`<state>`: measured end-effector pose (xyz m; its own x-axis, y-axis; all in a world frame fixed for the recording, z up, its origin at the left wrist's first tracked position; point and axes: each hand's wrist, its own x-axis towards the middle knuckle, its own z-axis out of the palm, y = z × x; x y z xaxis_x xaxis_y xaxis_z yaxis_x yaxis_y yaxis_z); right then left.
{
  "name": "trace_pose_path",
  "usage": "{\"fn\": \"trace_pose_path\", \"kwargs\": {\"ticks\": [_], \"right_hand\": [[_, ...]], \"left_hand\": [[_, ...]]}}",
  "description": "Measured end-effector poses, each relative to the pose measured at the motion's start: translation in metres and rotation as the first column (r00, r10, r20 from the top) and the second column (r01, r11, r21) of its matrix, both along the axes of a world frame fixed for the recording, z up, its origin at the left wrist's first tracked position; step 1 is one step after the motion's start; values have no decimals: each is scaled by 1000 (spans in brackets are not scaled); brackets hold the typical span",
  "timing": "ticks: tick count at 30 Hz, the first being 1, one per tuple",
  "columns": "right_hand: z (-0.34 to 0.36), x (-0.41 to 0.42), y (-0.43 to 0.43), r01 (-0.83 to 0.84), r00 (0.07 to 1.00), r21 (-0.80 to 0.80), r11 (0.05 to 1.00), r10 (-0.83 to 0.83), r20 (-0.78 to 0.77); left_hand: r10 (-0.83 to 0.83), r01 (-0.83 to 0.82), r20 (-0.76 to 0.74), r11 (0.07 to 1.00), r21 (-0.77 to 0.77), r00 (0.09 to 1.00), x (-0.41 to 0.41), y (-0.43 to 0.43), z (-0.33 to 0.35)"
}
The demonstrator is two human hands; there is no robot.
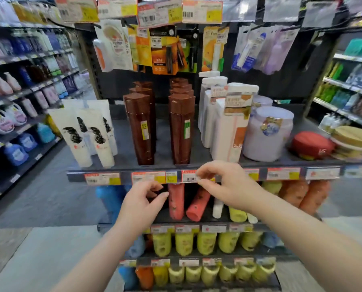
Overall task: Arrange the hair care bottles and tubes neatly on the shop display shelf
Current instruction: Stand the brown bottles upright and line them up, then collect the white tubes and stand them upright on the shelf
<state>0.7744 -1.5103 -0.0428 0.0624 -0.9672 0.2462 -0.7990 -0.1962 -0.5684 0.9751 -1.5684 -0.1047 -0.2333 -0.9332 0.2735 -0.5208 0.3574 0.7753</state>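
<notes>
On the top shelf (pixel 77 175) stand white tubes with a black ink mark (pixel 87 133), two rows of brown bottles (pixel 141 127), white pump bottles (pixel 224 127) and lavender jars (pixel 268 135). One shelf down, a pink tube (pixel 176 203) stands upright and a second pink tube (pixel 197 205) leans to the right. My right hand (pixel 224 184) is at the shelf's front edge, thumb and forefinger pinching a price label (pixel 188 177). My left hand (pixel 142 203) hovers just left of the pink tubes, fingers loosely curled, holding nothing.
A red jar (pixel 311 145) and tan-lidded tubs (pixel 352 142) sit at the shelf's right end. Carded lip products (pixel 165 51) hang above. Yellow bottles (pixel 205 243) fill the lower shelves. Aisle shelving with detergent bottles (pixel 13 123) runs along the left, more shelving on the right.
</notes>
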Motion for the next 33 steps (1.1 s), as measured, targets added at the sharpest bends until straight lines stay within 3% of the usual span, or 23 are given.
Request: {"fn": "trace_pose_path", "kwargs": {"ticks": [6, 12, 19, 24, 33], "right_hand": [[-67, 16, 38, 111, 994, 247, 963, -113, -5], [-114, 6, 44, 160, 987, 406, 900, -148, -62], [-148, -10, -6, 156, 987, 424, 892, -155, -38], [-193, -31, -48, 122, 990, 453, 883, -72, -125], [-265, -67, -131, 322, 945, 435, 841, -314, -93]], "left_hand": [[-73, 56, 60, 968, 245, 996, 2, 31, -59], [-136, 73, 136, 917, 393, 981, -9, 48, -110], [-54, -10, 150, 917, 400, 987, -19, 25, -131], [-17, -49, 173, 929, 368, 985, -40, 5, -165], [135, -160, 109, 950, 269, 985, -65, -68, -227]]}}
